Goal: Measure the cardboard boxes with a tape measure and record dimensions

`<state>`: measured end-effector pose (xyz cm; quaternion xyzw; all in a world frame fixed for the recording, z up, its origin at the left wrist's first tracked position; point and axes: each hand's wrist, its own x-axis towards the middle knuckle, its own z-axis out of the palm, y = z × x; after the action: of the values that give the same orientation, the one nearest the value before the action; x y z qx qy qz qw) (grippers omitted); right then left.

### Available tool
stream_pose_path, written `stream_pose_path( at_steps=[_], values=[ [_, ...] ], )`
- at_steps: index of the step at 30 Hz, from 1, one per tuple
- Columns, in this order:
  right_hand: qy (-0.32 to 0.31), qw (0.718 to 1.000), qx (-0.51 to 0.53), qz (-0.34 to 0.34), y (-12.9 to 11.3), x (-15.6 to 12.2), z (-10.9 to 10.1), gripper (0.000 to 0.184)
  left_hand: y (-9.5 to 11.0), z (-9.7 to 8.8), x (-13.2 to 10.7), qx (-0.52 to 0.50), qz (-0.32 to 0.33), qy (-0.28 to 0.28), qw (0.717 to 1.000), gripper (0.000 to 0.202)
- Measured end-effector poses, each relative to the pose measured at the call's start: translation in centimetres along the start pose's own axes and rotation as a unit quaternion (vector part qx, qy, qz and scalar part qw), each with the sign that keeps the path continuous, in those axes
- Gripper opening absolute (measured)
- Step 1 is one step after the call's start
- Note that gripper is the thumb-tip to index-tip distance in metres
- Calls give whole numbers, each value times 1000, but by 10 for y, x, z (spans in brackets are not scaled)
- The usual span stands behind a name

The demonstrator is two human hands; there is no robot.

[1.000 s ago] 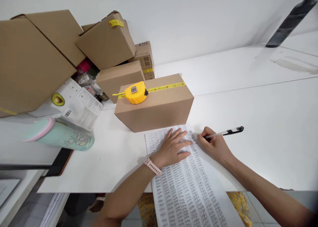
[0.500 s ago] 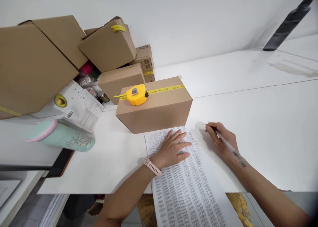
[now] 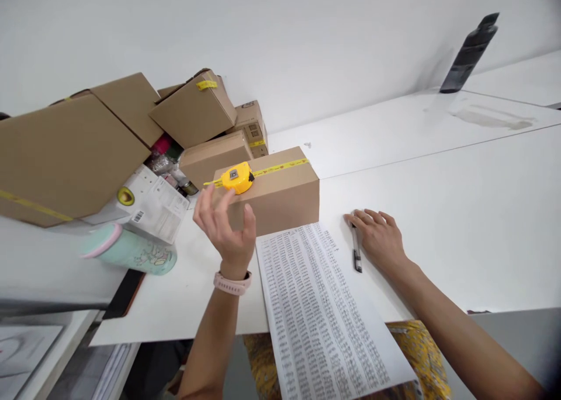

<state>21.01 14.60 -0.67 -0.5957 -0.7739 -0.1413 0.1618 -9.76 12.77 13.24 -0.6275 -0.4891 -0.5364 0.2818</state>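
Observation:
My left hand [image 3: 225,228] is raised off the table, palm toward me and fingers spread, just in front of a cardboard box [image 3: 280,192]. A yellow tape measure [image 3: 237,178] sits on top of that box, a little above my fingertips, its tape drawn along the box top. My right hand [image 3: 379,236] lies flat on the white table [image 3: 460,213] with fingers extended. A pen [image 3: 356,248] lies on the table against its left side, touching the fingers. A printed sheet [image 3: 319,312] full of small text lies between my arms and overhangs the table's front edge.
Several cardboard boxes [image 3: 70,149] are stacked at the left and back left. A white carton with an avocado picture [image 3: 149,201] and a mint and pink bottle [image 3: 131,251] lie in front of them. A dark object [image 3: 468,52] leans at the far right.
My left hand has lifted off the sheet toward the box with the tape measure. My right hand has laid the pen on the table and flattened beside it. The view has tilted up.

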Motion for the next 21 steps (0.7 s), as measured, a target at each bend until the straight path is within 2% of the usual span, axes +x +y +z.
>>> stream_pose_path(
  at_steps=[3, 5, 7, 9, 13, 17, 19, 21],
  values=[
    [8, 999, 29, 14, 2, -2, 3, 55, -17, 2, 23, -36, -90, -109, 989, 64],
    [15, 998, 50, 24, 3, -4, 4, 57, -26, 6, 33, -61, -161, -179, 969, 82],
    [18, 997, 70, 31, 4, -5, 4, 56, -32, 11, 39, -73, -222, -232, 944, 95],
    [21, 995, 87, 41, 4, -6, 3, 55, -35, 15, 44, -69, -253, -262, 929, 99],
    [25, 992, 112, 52, 4, -7, 4, 53, -37, 24, 55, -37, -241, -280, 928, 100],
    [22, 990, 126, 56, 6, -7, 7, 51, -44, 34, 65, -17, -223, -339, 914, 100],
    [19, 989, 132, 60, 6, -7, 9, 50, -47, 37, 68, -2, -218, -350, 911, 88],
    [18, 987, 143, 67, 6, -7, 8, 48, -49, 38, 68, 11, -221, -330, 918, 72]
  ],
)
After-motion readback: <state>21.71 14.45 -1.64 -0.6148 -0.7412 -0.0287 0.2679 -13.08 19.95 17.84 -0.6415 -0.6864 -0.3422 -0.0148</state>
